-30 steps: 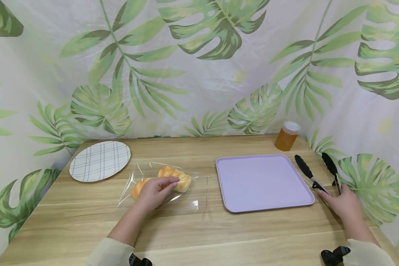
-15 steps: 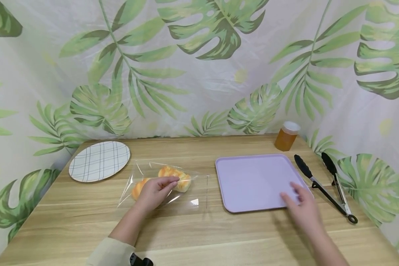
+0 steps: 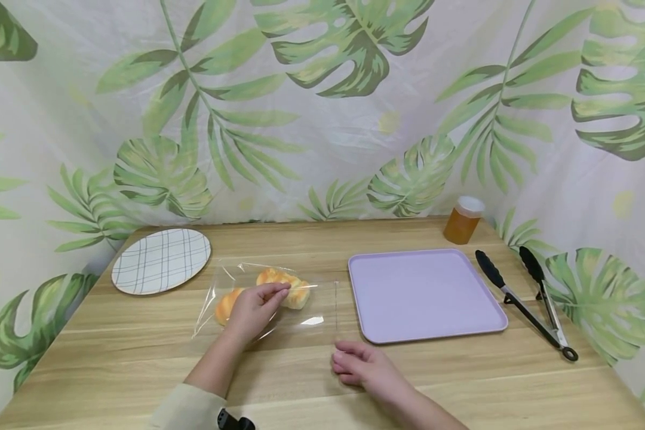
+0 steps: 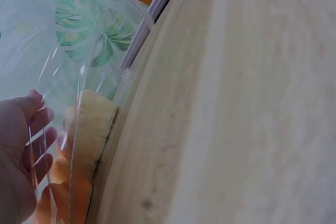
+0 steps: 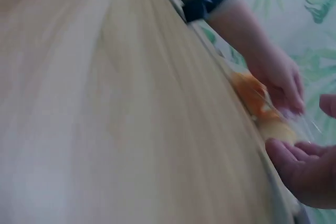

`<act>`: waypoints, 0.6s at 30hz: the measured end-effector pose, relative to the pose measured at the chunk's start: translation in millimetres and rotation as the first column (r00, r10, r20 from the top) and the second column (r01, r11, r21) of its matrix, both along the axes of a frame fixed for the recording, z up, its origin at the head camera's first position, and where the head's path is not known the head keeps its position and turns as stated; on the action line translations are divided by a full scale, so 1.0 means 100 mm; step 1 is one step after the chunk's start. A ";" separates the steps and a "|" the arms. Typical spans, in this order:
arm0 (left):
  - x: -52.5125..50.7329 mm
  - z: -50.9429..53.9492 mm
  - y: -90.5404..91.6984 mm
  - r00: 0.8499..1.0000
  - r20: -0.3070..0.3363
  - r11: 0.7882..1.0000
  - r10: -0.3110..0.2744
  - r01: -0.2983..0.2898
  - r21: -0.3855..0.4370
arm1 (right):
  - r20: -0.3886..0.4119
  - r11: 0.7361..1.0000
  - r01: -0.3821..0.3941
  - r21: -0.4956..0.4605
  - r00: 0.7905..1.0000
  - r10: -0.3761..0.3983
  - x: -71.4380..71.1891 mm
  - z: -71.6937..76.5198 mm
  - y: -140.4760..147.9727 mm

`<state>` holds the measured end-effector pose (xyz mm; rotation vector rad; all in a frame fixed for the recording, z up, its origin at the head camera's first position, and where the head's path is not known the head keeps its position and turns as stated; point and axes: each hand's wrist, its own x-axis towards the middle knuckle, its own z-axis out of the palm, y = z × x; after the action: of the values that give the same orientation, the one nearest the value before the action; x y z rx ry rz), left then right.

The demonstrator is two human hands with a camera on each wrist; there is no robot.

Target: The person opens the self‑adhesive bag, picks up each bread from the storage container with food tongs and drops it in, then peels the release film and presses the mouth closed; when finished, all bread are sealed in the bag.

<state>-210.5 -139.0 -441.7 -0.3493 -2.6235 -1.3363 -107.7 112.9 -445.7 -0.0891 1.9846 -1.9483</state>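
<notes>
My left hand (image 3: 254,310) pinches the upper film of a clear plastic bag (image 3: 313,321) between thumb and fingertips. Inside the bag lie golden bread pieces: one (image 3: 299,295) beyond the fingertips, another (image 3: 226,306) partly hidden behind the hand. In the left wrist view the film stands raised off the bread (image 4: 90,135). My right hand (image 3: 369,369) hovers just off the bag's right end, fingers loosely bent and holding nothing. The right wrist view shows its thumb apart from the fingers (image 5: 294,157).
A lilac tray (image 3: 424,295) lies right of the bag. Black-tipped tongs (image 3: 534,319) rest spread beside it, with an amber jar with a white lid (image 3: 464,221) behind. A checked oval plate (image 3: 161,261) sits at the back left.
My right hand has let go of the tongs, leaving them on the table, and has swept left across the tray's front to the bag's right end. The left hand keeps its pinch, nearly still.
</notes>
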 end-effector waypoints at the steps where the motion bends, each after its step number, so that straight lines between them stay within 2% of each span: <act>1: 0.00 0.00 0.01 1.000 -0.001 1.000 0.006 -0.006 0.001 | 0.013 1.000 0.010 -0.020 1.000 -0.010 -0.01 -0.03 -0.07; 6: 0.01 -0.01 0.07 0.999 -0.024 0.999 0.033 -0.033 0.010 | 0.032 0.988 0.134 -0.077 0.991 -0.132 -0.14 -0.10 -0.32; 11: 0.03 -0.02 0.11 0.998 -0.043 0.999 0.048 -0.048 0.014 | 0.078 0.958 0.269 -0.102 0.962 -0.262 -0.25 -0.14 -0.44; 18: 0.04 -0.03 0.14 0.997 -0.061 0.999 0.054 -0.054 0.002 | 0.141 0.927 0.355 -0.123 0.930 -0.338 -0.36 -0.18 -0.52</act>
<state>-206.6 -124.7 -444.9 -0.3118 -2.5639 -1.2886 -143.9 60.5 -463.4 0.3585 1.8778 -2.2567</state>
